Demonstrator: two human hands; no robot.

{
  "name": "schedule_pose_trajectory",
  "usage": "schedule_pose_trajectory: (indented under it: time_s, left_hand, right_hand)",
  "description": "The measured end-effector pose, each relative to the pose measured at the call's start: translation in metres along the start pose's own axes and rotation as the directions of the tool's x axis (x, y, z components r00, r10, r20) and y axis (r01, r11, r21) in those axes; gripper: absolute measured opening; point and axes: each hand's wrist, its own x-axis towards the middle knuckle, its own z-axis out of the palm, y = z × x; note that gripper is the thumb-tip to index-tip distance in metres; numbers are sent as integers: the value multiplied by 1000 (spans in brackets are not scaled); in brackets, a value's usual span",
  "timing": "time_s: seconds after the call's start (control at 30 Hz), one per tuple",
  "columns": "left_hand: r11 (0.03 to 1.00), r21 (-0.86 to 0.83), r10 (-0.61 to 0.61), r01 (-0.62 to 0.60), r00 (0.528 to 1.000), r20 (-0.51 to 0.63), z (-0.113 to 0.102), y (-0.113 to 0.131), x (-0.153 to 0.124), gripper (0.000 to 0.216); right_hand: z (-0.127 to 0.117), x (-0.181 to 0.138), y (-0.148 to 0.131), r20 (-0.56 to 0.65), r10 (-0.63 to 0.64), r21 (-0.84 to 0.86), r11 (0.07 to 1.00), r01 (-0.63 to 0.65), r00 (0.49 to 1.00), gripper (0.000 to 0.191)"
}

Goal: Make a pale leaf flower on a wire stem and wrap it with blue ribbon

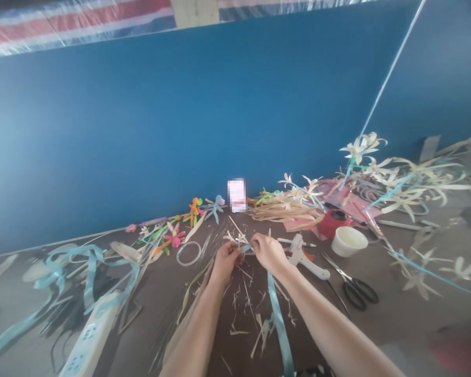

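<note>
My left hand [227, 256] is closed, its fingertips pinched at the base of a small cream straw flower [240, 239]. A thin stem seems to run down from there, partly hidden by the fingers. Just to the right, my right hand [270, 253] pinches a light blue ribbon [279, 324]. A short stretch of that ribbon spans between both hands, right below the flower. Its long tail hangs past my right wrist to the table's near edge. Scraps of pale straw lie on the brown table [239, 309] under my hands.
Right of my hands lie a white glue gun [298, 251], black-handled scissors [355, 288] and a white cup [349, 241]. Straw flowers [400, 193] pile up farther right. At left are a tape ring [178, 253], a power strip [90, 335] and loose blue ribbon [89, 277]. A blue panel [180, 120] rises behind.
</note>
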Motion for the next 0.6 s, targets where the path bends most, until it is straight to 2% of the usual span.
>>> schedule_pose_trajectory:
  time_s: [0.07, 0.23, 0.37, 0.6]
  left_hand:
    - [1000, 5, 24, -24, 1000, -11, 0, -4, -1, 23]
    - [998, -4, 62, -62, 998, 10, -6, -6, -5, 22]
    - [996, -9, 89, -89, 996, 32, -6, -4, -6, 21]
    - [997, -13, 71, -71, 996, 44, -2, -1, -6, 26]
  right_hand:
    - [4, 3, -3, -7, -36, 16, 999, 36, 999, 21]
    - [12, 10, -9, 63, -179, 151, 974, 168, 982, 42]
    - [18, 11, -9, 116, -222, 271, 945, 184, 968, 32]
    - [20, 8, -1, 127, -229, 369, 914, 169, 965, 17]
